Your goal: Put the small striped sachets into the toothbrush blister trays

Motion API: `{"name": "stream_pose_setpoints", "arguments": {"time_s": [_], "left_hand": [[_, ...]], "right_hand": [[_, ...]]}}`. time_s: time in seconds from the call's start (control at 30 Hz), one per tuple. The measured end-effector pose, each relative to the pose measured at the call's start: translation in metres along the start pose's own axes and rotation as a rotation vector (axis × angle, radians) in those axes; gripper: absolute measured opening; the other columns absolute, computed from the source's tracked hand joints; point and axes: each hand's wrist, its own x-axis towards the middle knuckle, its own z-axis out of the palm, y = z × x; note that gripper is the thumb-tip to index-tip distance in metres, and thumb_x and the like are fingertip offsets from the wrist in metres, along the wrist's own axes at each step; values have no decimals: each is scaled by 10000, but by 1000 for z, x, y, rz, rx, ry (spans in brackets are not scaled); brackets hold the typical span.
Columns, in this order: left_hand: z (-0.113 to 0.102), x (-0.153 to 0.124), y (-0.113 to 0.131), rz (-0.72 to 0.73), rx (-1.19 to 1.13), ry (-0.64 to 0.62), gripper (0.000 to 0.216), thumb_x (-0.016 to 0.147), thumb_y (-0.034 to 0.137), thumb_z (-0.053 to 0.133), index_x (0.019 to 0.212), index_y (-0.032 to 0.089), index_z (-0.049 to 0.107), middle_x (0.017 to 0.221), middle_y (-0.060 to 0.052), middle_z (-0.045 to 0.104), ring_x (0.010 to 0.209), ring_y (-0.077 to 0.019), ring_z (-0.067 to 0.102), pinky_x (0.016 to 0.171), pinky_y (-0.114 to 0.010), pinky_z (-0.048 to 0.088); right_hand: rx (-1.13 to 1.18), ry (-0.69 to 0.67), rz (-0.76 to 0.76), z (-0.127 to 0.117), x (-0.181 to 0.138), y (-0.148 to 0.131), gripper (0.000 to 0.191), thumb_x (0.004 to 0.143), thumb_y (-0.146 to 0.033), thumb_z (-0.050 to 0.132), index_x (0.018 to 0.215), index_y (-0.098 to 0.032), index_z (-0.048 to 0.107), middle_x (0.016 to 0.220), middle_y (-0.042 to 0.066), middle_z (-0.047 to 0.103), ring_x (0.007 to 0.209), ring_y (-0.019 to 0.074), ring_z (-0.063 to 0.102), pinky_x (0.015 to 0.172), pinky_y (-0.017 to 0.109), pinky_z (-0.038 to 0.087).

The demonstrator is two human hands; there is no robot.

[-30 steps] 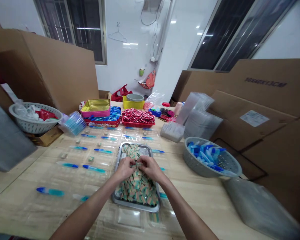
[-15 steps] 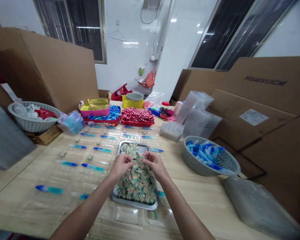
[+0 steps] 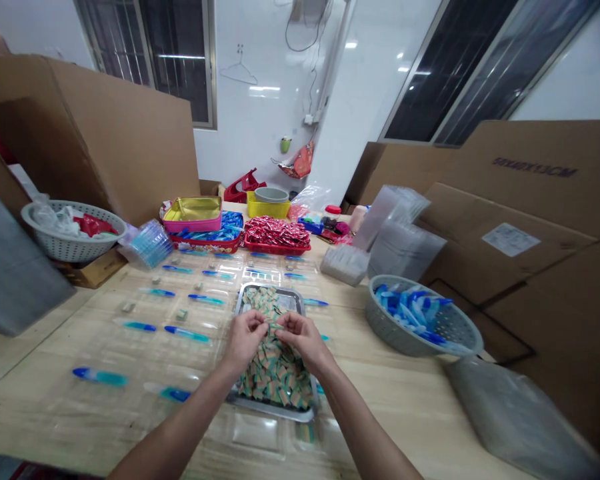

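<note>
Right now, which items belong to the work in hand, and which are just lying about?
In hand: left hand, right hand, small striped paper packets, rectangular metal tray.
Lying about: grey plastic colander, red tray of red sachets, white plastic basket, pink-rimmed gold tin.

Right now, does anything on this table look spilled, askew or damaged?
Nothing stands out. The small packets sit heaped inside the metal tray, none spilled. The left hand and right hand meet above it, pinching something small. The blue-capped items lie in rows in clear blister trays, and the grey colander stands upright.
</note>
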Motion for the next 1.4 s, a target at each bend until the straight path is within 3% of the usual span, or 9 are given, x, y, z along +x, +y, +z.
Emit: {"name": "stream_pose_setpoints", "arguments": {"time_s": [0.2, 0.47, 0.7, 0.83, 0.93, 1.03, 1.17, 1.3, 1.4], "left_hand": [[-3, 4, -4, -90, -152, 124, 175, 601, 304, 626, 665, 160, 549, 534, 11, 606, 480, -113, 540, 452, -194, 383], [-8, -3, 9, -115, -116, -140, 155, 577, 257, 623, 660, 130, 655, 526, 19, 574, 475, -85, 475, 479, -198, 358], [-12, -6, 9, -149, -191, -153, 237, 566, 294, 666, 733, 127, 669, 584, 9, 586, 529, -104, 509, 511, -219, 415], [-11, -7, 6, -158, -217, -146, 246, 567, 273, 665, 761, 122, 670, 623, 0, 606, 549, -101, 515, 526, -211, 409], [-11, -7, -1, -146, -154, -87, 192, 598, 224, 615, 764, 136, 653, 622, 10, 594, 554, -105, 521, 530, -207, 400], [-12, -7, -5, -71, 79, -64, 159, 625, 153, 557, 750, 150, 655, 639, 0, 602, 619, -136, 555, 584, -232, 422], [-13, -12, 1, 126, 354, -97, 283, 571, 75, 604, 825, 163, 691, 843, -40, 656, 849, -193, 576, 749, -272, 442], [-15, -22, 4, 76, 341, -215, 278, 595, 77, 583, 851, 145, 665, 612, 30, 551, 569, -125, 512, 543, -222, 388], [-18, -31, 3, 54, 370, -197, 202, 609, 52, 527, 742, 154, 639, 559, 47, 510, 521, -107, 491, 509, -210, 357]], "right_hand": [[-160, 21, -160, -2, -5, -2, 225, 659, -328, 713, 730, -175, 565, 619, -43, 506, 581, 111, 457, 559, 234, 360], [-251, 2, -250, -2, -6, -1, 188, 719, -330, 696, 745, -181, 585, 685, -10, 559, 634, 130, 487, 602, 249, 404], [-313, -6, -260, -4, -3, 8, 265, 758, -291, 626, 1004, -194, 617, 914, 41, 620, 842, 185, 572, 740, 291, 454], [-406, -18, -282, -3, -4, 10, 133, 795, -268, 567, 885, -190, 626, 849, 28, 590, 794, 170, 545, 719, 278, 436], [-376, 49, -275, -2, -5, 11, 117, 799, -274, 550, 877, -194, 582, 799, 12, 563, 750, 159, 526, 679, 261, 430], [-372, 106, -273, -3, -8, 9, 133, 795, -305, 560, 865, -194, 578, 790, 15, 580, 740, 163, 528, 682, 268, 434], [-485, 34, -279, -5, -17, 2, 115, 765, -265, 590, 850, -199, 633, 796, 18, 625, 736, 172, 540, 708, 286, 434], [-530, -43, -323, 1, -27, 3, 103, 778, -194, 580, 845, -209, 657, 809, 14, 631, 754, 169, 557, 711, 279, 428], [-553, -64, -359, 8, -33, 10, 114, 780, -165, 586, 852, -213, 660, 806, 18, 612, 772, 173, 558, 708, 276, 423]]}}
